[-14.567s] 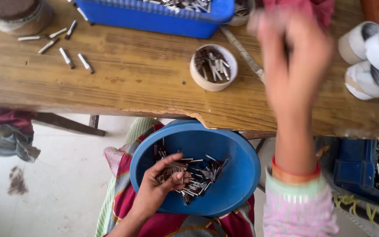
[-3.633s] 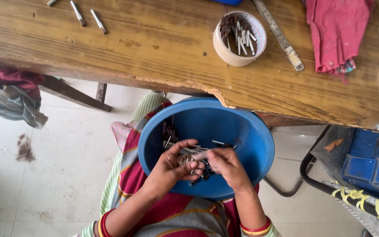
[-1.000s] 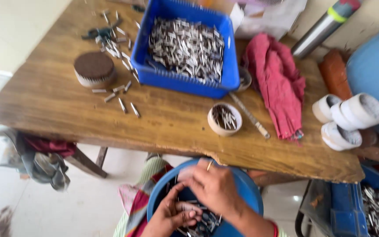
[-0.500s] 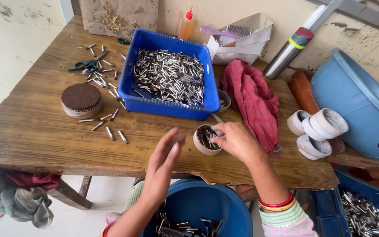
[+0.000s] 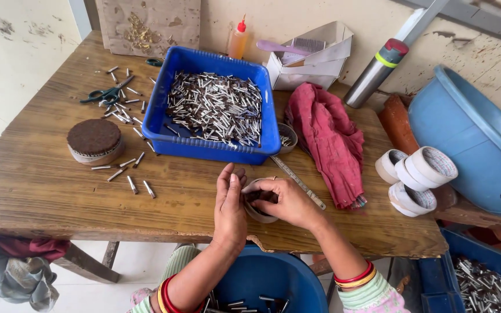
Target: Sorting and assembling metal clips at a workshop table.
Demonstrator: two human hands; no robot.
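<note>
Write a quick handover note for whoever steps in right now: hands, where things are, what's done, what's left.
Left hand: open, flat against the small round cup.
Right hand: curled over the cup's rim, fingers inside it.
Cup sits on the wooden table, near the front edge.
Done: blue tray heaped with small metal pins.
Left: loose pins on the table; more in the blue basin below.

The left hand (image 5: 229, 210) is bare, and red and gold bangles ring that arm near the elbow. The right hand (image 5: 290, 203) is bare too, with red and yellow bangles above a striped pink and green sleeve.
</note>
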